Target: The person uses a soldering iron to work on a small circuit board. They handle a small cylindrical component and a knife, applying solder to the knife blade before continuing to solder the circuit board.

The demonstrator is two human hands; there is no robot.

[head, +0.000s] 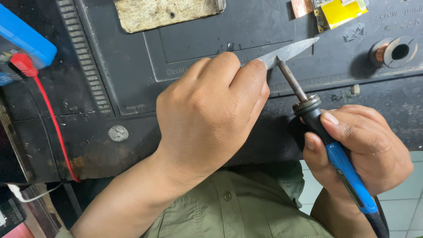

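Yellow rectangular label [341,11] at top edge

I am seeing the person's own body from above: both the left hand [207,110] and the right hand [365,150] are showing bare, with no gloves, rings or watch, and short plain nails. Both forearms are showing uncovered. The torso is wearing an olive-green shirt [238,207] of woven cloth, which is carrying a stitched front placket and one small round matching button [227,196].
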